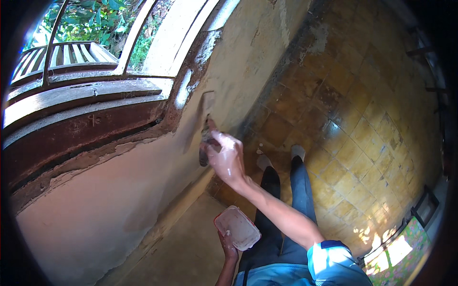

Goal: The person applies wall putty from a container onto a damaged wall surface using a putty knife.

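My right hand (226,156), smeared with whitish paste, is closed round the handle of a putty knife (208,104). The knife's flat blade lies on or very close to the plastered wall (243,71), just right of the window frame's lower corner; exact contact is hard to tell. Lower down, my left hand (228,245) grips a shallow rectangular plastic tub (237,229) by its left side, in front of my legs. Pale residue coats the inside of the tub. The fingers beneath it are hidden.
A barred window with a worn brown frame (95,125) fills the upper left, its lower edge cracked. Yellow-brown floor tiles (350,138) stretch right of my feet. A dark-framed piece of furniture with a floral green surface (405,248) stands at lower right.
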Tool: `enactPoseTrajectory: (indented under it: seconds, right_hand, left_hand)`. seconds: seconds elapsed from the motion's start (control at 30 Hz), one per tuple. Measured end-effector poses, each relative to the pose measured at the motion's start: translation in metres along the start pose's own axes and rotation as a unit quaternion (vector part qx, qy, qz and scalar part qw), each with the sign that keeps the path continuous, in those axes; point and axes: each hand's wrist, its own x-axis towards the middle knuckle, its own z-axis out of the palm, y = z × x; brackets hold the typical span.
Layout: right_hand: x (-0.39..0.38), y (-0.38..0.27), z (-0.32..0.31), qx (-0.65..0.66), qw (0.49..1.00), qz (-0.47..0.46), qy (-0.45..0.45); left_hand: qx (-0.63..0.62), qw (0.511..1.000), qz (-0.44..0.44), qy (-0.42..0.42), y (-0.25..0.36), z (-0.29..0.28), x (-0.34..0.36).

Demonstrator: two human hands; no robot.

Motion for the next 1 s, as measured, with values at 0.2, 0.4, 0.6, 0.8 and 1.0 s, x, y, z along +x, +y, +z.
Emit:
enactPoseTrajectory:
  seconds: [0.2, 0.4, 0.6, 0.8, 1.0]
  right_hand:
    - [0.033, 0.015, -0.011, -0.005, 1.0, 0.009, -0.004]
    - [0.009, 0.008, -0.018, -0.031, 0.999, 0.033, 0.011]
    - [0.012, 0.011, 0.0, 0.004, 0.999, 0.008, -0.043]
    - [0.047, -0.008, -0.036, 0.014, 0.996, 0.088, -0.017]
    - [-0.006, 0.016, -0.007, -0.046, 0.996, 0.027, -0.07]
  left_hand:
    - [-0.005, 1.0, -0.004, -0.006, -0.005, 0.0, 0.0]
    - [0.006, 1.0, 0.016, -0.018, -0.016, -0.009, 0.005]
    - [0.016, 0.999, -0.012, -0.034, -0.011, -0.009, 0.003]
    - [-0.004, 0.998, 0.004, -0.06, -0.021, -0.013, 0.007]
    - [-0.022, 0.998, 0.001, -0.051, -0.01, -0.001, 0.007]
